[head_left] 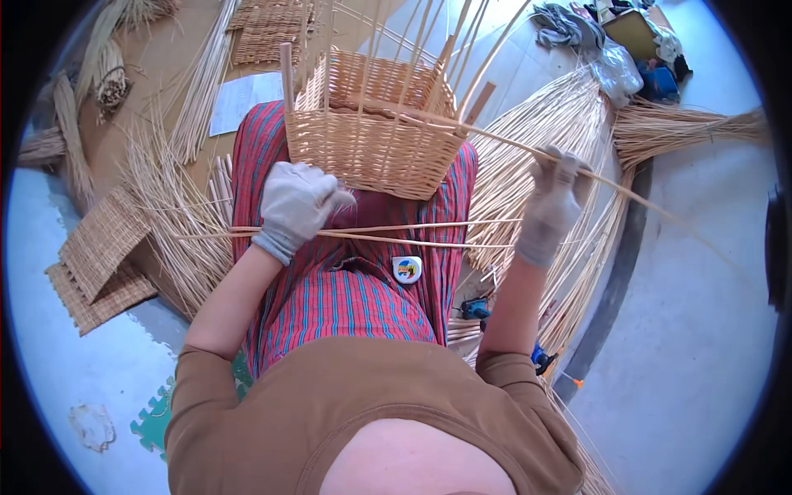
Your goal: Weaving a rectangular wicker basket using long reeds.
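The basket [375, 157] rested on the person's knees [257, 153], its near left corner just beside the bunched left hand [299, 200], whose contents couldn't be told, while rightward the right hand [557, 198] curled around a cane [503, 139].

1. Upper left: white paper sheet [239, 101] lying flat; ribbed woven mat [271, 35] just beyond it.
2. Left: two rectangular woven panels [105, 239], overlapping, one askew on the other.
3. Lower left: green interlocking foam tile [152, 421], partly hidden; crumpled white scrap [91, 426] near it, on pale floor [693, 346].
4. Upper right: grey cloth [569, 29], heaped; clear plastic bag [617, 74] just beside blue container [658, 84].
5. Lap: small white round-cornered case [407, 270], coloured label, on red striped cloth [346, 307].
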`<action>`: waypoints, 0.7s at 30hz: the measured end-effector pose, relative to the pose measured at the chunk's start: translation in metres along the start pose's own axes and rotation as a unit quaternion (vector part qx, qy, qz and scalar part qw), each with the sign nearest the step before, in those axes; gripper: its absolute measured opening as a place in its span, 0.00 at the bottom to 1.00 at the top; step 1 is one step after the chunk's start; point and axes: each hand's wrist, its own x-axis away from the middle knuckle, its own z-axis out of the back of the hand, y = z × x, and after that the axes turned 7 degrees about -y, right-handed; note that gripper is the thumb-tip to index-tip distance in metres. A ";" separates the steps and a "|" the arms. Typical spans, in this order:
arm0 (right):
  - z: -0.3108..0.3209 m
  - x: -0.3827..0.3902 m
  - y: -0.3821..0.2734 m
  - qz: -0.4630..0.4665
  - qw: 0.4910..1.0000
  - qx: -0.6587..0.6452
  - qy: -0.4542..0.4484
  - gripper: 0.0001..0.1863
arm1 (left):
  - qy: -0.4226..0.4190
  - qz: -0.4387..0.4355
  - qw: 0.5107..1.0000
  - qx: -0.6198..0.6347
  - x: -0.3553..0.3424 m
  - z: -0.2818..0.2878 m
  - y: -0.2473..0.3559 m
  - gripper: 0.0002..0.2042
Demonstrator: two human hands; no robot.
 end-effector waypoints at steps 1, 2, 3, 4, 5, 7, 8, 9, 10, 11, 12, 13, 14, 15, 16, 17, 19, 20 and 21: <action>0.004 -0.001 0.002 -0.009 1.000 0.004 0.007 0.08 | -0.002 0.002 1.000 -0.002 -0.001 -0.002 -0.002 0.09; 0.006 0.000 0.005 -0.019 1.000 0.007 0.014 0.08 | 0.096 -0.019 0.995 0.005 -0.006 -0.006 -0.003 0.07; 0.005 0.005 0.014 -0.032 0.999 0.032 0.015 0.08 | 0.193 -0.040 0.980 0.011 -0.008 -0.013 -0.003 0.09; 0.003 0.007 0.020 -0.038 0.999 0.022 0.031 0.08 | 0.202 -0.085 0.972 0.086 -0.011 -0.017 0.001 0.18; 0.003 0.009 0.026 -0.043 0.998 0.011 0.045 0.08 | 0.158 -0.091 0.979 0.089 -0.010 -0.020 0.005 0.16; 0.025 0.009 0.036 -0.033 0.995 -0.023 0.086 0.08 | -0.015 -0.022 0.995 0.100 -0.007 -0.008 0.030 0.11; 0.028 0.009 0.038 -0.013 0.995 -0.034 0.096 0.08 | -0.002 -0.037 0.990 0.138 -0.010 -0.014 0.031 0.10; 0.031 0.012 0.040 -0.025 0.996 -0.027 0.078 0.07 | 0.012 -0.052 0.983 0.175 -0.012 -0.023 0.030 0.10; 0.028 0.012 0.043 -0.050 0.996 -0.032 0.064 0.07 | 0.062 -0.060 0.979 0.184 -0.018 -0.031 0.034 0.11; 0.025 0.014 0.045 -0.077 0.995 -0.036 0.051 0.07 | 0.134 -0.084 0.961 0.227 -0.028 -0.025 0.041 0.15; 0.026 0.014 0.052 -0.084 0.995 -0.044 0.037 0.07 | 0.206 -0.107 0.935 0.269 -0.039 -0.018 0.047 0.19; 0.027 0.011 0.055 -0.084 0.995 -0.043 0.037 0.07 | 0.219 -0.089 0.938 0.254 -0.048 -0.017 0.050 0.26; 0.027 0.008 0.058 -0.101 0.994 -0.034 0.030 0.07 | 0.223 -0.047 0.917 0.328 -0.060 -0.016 0.053 0.27; 0.029 0.005 0.060 -0.117 0.993 -0.024 0.023 0.07 | 0.226 -0.006 0.888 0.400 -0.074 -0.014 0.055 0.28; 0.033 0.002 0.064 -0.112 0.993 -0.019 0.021 0.06 | 0.263 -0.027 0.892 0.367 -0.095 -0.026 0.048 0.30; 0.032 0.001 0.062 -0.107 0.994 -0.017 0.014 0.06 | 0.140 0.025 0.860 0.489 -0.106 -0.017 0.046 0.29; 0.027 -0.005 0.058 -0.093 0.996 -0.005 -0.005 0.06 | -0.059 0.082 0.810 0.578 -0.121 -0.011 0.026 0.21; 0.024 -0.010 0.060 -0.069 0.998 0.009 -0.010 0.05 | -0.098 0.102 0.813 0.565 -0.120 0.000 0.024 0.16; 0.020 -0.019 0.064 -0.045 0.999 0.024 -0.015 0.05 | -0.136 0.121 0.815 0.550 -0.121 0.011 0.025 0.11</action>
